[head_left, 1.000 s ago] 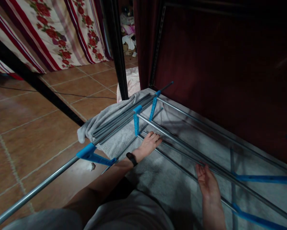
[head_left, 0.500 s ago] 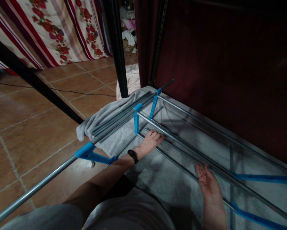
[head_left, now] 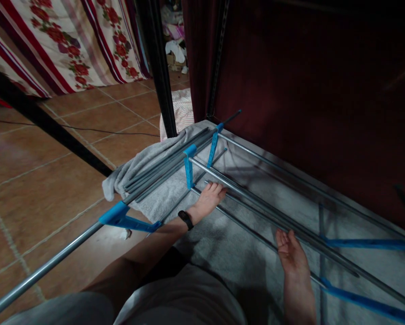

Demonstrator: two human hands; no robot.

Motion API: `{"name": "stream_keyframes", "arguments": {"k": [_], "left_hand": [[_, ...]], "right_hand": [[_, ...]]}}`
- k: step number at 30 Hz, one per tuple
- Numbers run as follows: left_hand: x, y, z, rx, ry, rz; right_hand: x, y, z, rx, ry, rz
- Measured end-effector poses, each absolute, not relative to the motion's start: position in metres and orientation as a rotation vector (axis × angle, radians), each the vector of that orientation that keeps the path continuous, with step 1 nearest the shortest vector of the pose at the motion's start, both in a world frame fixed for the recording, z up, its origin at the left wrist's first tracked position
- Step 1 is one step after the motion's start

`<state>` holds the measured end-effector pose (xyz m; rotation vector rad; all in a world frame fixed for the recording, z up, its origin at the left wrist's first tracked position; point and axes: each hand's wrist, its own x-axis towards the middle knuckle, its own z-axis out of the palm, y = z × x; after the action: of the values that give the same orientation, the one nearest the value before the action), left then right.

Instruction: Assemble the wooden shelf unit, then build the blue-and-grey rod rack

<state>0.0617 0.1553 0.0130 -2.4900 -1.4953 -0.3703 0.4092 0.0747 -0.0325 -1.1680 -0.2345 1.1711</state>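
My left hand (head_left: pixel 211 198), with a black band on its wrist, is closed over a loose grey metal tube (head_left: pixel 256 211) near its far-left end. My right hand (head_left: pixel 293 255) is turned palm up with its fingers stretched out. Its fingertips lie at or just under the same tube; whether they touch it I cannot tell. The tube runs alongside a longer frame tube (head_left: pixel 236 186), below and nearer to me. Blue plastic brackets (head_left: pixel 188 174) join the frame tubes at the left end, and more blue brackets (head_left: pixel 365 303) show at the right.
Several loose grey tubes (head_left: pixel 165 164) lie bundled on a grey blanket (head_left: pixel 158 201). A long tube with a blue bracket (head_left: pixel 116 214) extends to the lower left. Black metal posts (head_left: pixel 158 67) stand around the bed-like surface. Beyond are a tiled floor (head_left: pixel 67 180), a dark red curtain (head_left: pixel 290 90) and a floral curtain (head_left: pixel 70 45).
The view has shifted slightly, so everything sits a little further left. Both hands keep almost the same places; the left fingers look a bit more curled over the tube.
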Motion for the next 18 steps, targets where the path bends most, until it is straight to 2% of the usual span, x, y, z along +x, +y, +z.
{"name": "stream_keyframes", "arguments": {"k": [12,15,18], "left_hand": [[0.068,0.158,0.014,-2.500,-1.824,-0.472],[0.069,0.158,0.011,-2.506,-1.912,-0.685],[0.071,0.159,0.007,-2.559,-1.972,-1.152]], "right_hand": [[0.400,0.073,-0.018,-1.146,-0.148,1.222],[0.399,0.074,-0.016,-1.131,-0.134,1.227],[0.399,0.076,-0.017,-1.119,-0.145,1.226]]}}
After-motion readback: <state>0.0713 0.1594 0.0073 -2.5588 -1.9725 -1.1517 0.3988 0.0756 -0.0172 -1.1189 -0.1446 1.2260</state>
